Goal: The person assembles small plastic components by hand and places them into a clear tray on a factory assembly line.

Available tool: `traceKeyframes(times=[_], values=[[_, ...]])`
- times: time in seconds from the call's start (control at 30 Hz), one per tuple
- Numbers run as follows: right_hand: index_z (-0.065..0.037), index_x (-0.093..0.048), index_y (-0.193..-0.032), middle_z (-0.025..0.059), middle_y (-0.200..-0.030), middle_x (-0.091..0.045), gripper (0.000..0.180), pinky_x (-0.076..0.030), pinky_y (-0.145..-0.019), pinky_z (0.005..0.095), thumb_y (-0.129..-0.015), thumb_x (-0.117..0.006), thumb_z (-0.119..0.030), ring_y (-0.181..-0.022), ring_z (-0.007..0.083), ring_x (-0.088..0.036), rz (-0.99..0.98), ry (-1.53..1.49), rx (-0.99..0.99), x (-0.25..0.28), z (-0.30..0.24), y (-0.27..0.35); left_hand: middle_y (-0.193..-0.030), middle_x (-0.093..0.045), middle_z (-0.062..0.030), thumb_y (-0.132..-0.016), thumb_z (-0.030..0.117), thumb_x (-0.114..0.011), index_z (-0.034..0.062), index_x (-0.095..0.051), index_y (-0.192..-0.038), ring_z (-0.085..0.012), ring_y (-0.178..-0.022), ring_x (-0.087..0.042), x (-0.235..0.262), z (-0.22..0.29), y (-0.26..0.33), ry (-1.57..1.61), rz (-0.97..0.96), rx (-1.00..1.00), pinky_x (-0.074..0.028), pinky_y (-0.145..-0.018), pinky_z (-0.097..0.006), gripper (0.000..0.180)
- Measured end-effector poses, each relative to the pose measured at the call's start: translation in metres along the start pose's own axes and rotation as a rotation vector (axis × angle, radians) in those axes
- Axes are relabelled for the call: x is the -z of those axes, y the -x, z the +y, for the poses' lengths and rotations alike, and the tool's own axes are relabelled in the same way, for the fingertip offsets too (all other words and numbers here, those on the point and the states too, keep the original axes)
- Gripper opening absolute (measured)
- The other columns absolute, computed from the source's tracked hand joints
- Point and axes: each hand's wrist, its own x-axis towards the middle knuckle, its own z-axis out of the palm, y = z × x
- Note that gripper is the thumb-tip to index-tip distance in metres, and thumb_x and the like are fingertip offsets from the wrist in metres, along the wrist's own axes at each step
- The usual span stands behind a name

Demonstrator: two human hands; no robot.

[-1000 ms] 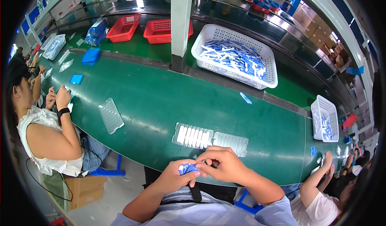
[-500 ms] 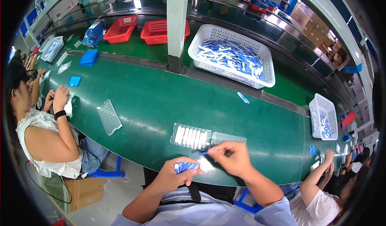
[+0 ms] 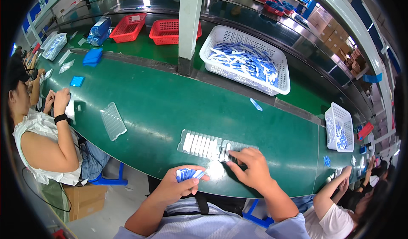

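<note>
My left hand point(image 3: 175, 186) is closed around a fanned bunch of blue-and-white plastic sticks point(image 3: 187, 175), just off the table's near edge. In front of it lies a clear, hinged plastic tray point(image 3: 182, 147), opened flat. Several sticks point(image 3: 199, 145) rest side by side in the tray's left half, white faces up. My right hand point(image 3: 253, 168) is at the tray's right half, with thumb and forefinger at a single white-faced stick point(image 3: 227, 149) in its first slot. The fingers partly hide that stick and the slots beside it.
A white basket point(image 3: 244, 81) piled with sticks stands beyond the tray, near a post point(image 3: 189, 31). One loose stick point(image 3: 256, 104) lies before it. An open clear tray point(image 3: 113, 122) is at left. Co-workers sit on both sides; a smaller white basket point(image 3: 336, 138) stands at right.
My right hand has brought a stick from near the table edge into the tray's right half, its white face now showing. My left hand still grips the bunch; the view has shifted slightly.
</note>
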Motion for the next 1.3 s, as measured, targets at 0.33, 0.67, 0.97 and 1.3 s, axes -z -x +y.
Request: traceKeyframes(times=[0.33, 0.67, 0.97, 1.3], values=[[-0.005, -0.078, -0.095, 0.0036, -0.072, -0.067, 0.012, -0.046, -0.055, 0.0264, -0.085, -0.079, -0.012, -0.061, 0.0098, -0.058, -0.106, -0.574, -0.145, -0.009, -0.030, 0.011, -0.103, -0.073, -0.0219, -0.096, 0.001, -0.063, -0.0035, -0.064, -0.120, -0.0111, -0.060, -0.060, -0.020, -0.004, -0.004, -0.260, -0.089, -0.070, -0.033, -0.047, -0.021, 0.025], [-0.008, -0.077, -0.098, 0.0058, -0.067, -0.063, 0.026, -0.048, -0.063, 0.0376, -0.080, -0.083, -0.026, -0.063, 0.0248, -0.061, 0.091, 0.246, 0.124, -0.001, 0.004, 0.006, -0.123, -0.069, -0.0215, -0.092, -0.002, -0.061, -0.0050, -0.059, -0.130, -0.0120, -0.074, -0.067, 0.003, -0.003, 0.001, -0.015, -0.069, -0.018, -0.035, -0.047, -0.018, 0.038], [-0.004, -0.075, -0.109, 0.0044, -0.069, -0.063, 0.029, -0.046, -0.054, 0.0296, -0.084, -0.081, -0.018, -0.057, 0.0139, -0.055, 0.027, -0.373, -0.136, 0.010, -0.019, 0.004, -0.121, -0.069, -0.0215, -0.095, 0.000, -0.062, -0.0056, -0.058, -0.131, -0.0120, -0.077, -0.069, -0.012, 0.000, 0.002, -0.072, -0.076, 0.021, -0.035, -0.046, -0.017, 0.036], [0.002, -0.076, -0.091, 0.0039, -0.075, -0.072, 0.007, -0.049, -0.061, 0.0227, -0.088, -0.076, -0.003, -0.067, 0.0054, -0.061, -0.131, -0.855, -0.334, 0.012, -0.011, 0.014, -0.115, -0.071, -0.0239, -0.095, 0.000, -0.064, -0.0047, -0.055, -0.134, -0.0195, -0.087, -0.075, -0.025, -0.004, -0.003, -0.160, 0.013, -0.023, -0.041, -0.048, -0.019, 0.041]])
